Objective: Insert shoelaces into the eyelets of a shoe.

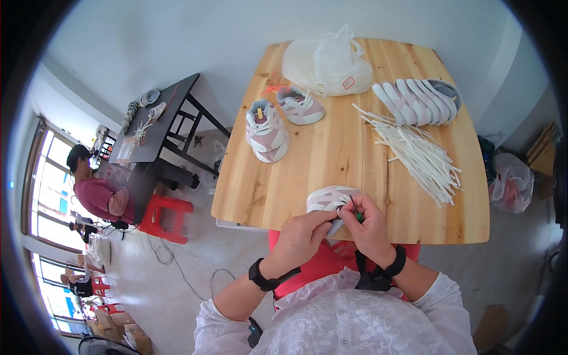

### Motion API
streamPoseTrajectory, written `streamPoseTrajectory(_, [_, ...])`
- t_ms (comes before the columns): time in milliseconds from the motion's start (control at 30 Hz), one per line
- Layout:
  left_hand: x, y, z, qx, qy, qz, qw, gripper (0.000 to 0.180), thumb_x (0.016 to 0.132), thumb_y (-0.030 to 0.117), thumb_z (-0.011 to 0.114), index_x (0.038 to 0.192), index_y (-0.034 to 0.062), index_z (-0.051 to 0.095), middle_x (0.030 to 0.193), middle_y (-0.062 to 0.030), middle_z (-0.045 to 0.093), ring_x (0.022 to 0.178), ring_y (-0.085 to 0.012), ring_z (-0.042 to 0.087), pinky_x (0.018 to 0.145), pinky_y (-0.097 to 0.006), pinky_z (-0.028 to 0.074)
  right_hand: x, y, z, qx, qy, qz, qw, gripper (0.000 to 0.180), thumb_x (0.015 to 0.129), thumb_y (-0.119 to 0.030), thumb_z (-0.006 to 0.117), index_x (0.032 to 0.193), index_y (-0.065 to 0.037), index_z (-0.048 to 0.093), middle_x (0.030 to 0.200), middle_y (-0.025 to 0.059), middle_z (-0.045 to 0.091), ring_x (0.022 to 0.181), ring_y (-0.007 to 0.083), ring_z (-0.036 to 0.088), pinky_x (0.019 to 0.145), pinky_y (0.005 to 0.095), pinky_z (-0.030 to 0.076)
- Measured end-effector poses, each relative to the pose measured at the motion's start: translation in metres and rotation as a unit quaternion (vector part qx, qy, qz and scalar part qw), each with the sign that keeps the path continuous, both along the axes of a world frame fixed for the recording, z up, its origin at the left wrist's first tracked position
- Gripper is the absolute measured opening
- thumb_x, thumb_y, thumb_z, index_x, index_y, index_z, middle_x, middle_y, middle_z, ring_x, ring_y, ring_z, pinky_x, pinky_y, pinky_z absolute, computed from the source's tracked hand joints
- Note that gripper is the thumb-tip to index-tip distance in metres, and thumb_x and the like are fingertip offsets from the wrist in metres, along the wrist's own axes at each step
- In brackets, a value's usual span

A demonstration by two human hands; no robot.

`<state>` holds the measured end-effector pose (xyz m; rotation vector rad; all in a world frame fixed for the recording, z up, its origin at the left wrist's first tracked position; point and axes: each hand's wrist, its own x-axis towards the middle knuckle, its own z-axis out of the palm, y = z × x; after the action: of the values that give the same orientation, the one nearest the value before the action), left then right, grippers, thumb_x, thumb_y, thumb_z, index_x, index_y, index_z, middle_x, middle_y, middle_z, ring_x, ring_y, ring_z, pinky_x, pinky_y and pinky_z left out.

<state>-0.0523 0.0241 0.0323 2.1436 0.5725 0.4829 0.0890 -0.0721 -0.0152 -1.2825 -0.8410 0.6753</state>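
A pink, white and grey sneaker (326, 197) lies at the near edge of the wooden table, its toe pointing away to the left. My left hand (303, 238) is closed at the shoe's opening, gripping its near part. In the closed fingers of my right hand (371, 228) is a small tool with a green handle (359, 218) and a thin dark shaft, held over the shoe's lacing area. My fingers hide the tool's tip and most of the shoe's upper. Farther off stand two laced sneakers of the same colours, one sneaker (269, 142) nearer and another sneaker (303, 107) behind it.
On the wooden table (331, 148) lie a heap of white laces (414, 157) and a nested row of sneakers (417, 102) at right. A white plastic bag (331, 65) stands at the back. Leftward, a person (103, 189) sits on a red stool (165, 216) by a black table (155, 127).
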Motion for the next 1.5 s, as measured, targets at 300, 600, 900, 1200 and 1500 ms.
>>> streamPoseTrajectory(300, [-0.006, -0.006, -0.003, 0.148, 0.053, -0.061, 0.986, 0.012, 0.08, 0.01, 0.069, 0.091, 0.0118, 0.071, 0.073, -0.0074, 0.06, 0.068, -0.0263, 0.061, 0.059, -0.038, 0.048, -0.005, -0.023, -0.005, -0.033, -0.04, 0.027, 0.998, 0.014, 0.088, -0.003, 0.065, 0.093, 0.0, 0.053, 0.079, 0.0049, 0.062, 0.071, 0.0074, 0.059, 0.062, 0.0245, 0.049])
streamPoseTrajectory(600, [-0.009, -0.012, -0.007, 0.253, 0.1, -0.096, 0.958, 0.022, 0.076, 0.008, 0.069, 0.097, 0.0159, 0.065, 0.085, -0.0015, 0.053, 0.083, -0.0223, 0.054, 0.067, -0.037, 0.037, -0.002, -0.026, -0.007, -0.025, -0.078, 0.031, 0.996, 0.014, 0.086, -0.003, 0.065, 0.092, 0.0, 0.054, 0.076, 0.0074, 0.062, 0.069, 0.0134, 0.061, 0.062, 0.0274, 0.049])
streamPoseTrajectory(900, [-0.013, -0.021, -0.031, 0.356, 0.056, -0.047, 0.932, 0.015, 0.078, 0.01, 0.061, 0.093, 0.0107, 0.058, 0.086, -0.0027, 0.052, 0.082, -0.0228, 0.052, 0.072, -0.038, 0.032, -0.005, -0.031, -0.001, -0.025, -0.181, 0.013, 0.983, 0.013, 0.083, -0.002, 0.067, 0.089, 0.0, 0.055, 0.074, 0.009, 0.061, 0.066, 0.0146, 0.061, 0.06, 0.0287, 0.048])
streamPoseTrajectory(1200, [-0.018, -0.019, -0.058, 0.447, -0.063, -0.034, 0.891, 0.017, 0.073, 0.007, 0.063, 0.09, 0.0083, 0.058, 0.085, -0.0053, 0.053, 0.077, -0.0238, 0.052, 0.075, -0.04, 0.036, 0.007, -0.03, 0.011, -0.087, -0.309, 0.116, 0.94, 0.014, 0.079, -0.003, 0.067, 0.087, -0.003, 0.056, 0.08, 0.0138, 0.065, 0.073, 0.032, 0.064, 0.061, 0.0398, 0.048])
streamPoseTrajectory(1500, [-0.022, -0.011, -0.078, 0.479, -0.127, -0.044, 0.868, 0.02, 0.067, 0.011, 0.066, 0.088, 0.0105, 0.062, 0.089, -0.0025, 0.056, 0.078, -0.0212, 0.053, 0.071, -0.041, 0.035, 0.004, -0.028, 0.015, -0.116, -0.37, 0.13, 0.912, 0.011, 0.076, -0.009, 0.069, 0.085, -0.006, 0.063, 0.079, 0.0081, 0.065, 0.075, 0.0291, 0.064, 0.063, 0.0403, 0.05])
